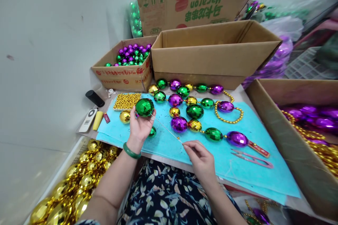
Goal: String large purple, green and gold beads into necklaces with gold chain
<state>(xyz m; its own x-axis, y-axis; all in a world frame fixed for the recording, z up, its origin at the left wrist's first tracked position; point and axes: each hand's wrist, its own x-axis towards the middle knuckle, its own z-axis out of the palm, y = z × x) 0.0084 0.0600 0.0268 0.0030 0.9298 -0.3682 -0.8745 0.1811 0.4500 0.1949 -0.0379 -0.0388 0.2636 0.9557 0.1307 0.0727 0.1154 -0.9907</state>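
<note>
My left hand point(141, 124), with a green bangle on its wrist, holds a large faceted green bead point(144, 107) above the blue cloth. From that bead a thin needle or taut thread point(167, 129) runs down to my right hand point(200, 158), whose thumb and fingers pinch its other end. A small gold bead point(178, 137) shows beside the line. Strung strands of large purple point(179, 124), green point(213, 134) and gold beads lie across the cloth behind my hands. Another gold bead point(125, 116) rests by my left hand, and a green one point(152, 132) lies partly hidden behind it.
Pink thread snips point(253, 159) lie on the blue cloth point(260, 132) at right. Small gold beads fill a tray point(127, 101). Cardboard boxes stand behind point(211, 58), at back left point(124, 77) and right point(295, 137). A white basket point(69, 163) of gold beads sits lower left.
</note>
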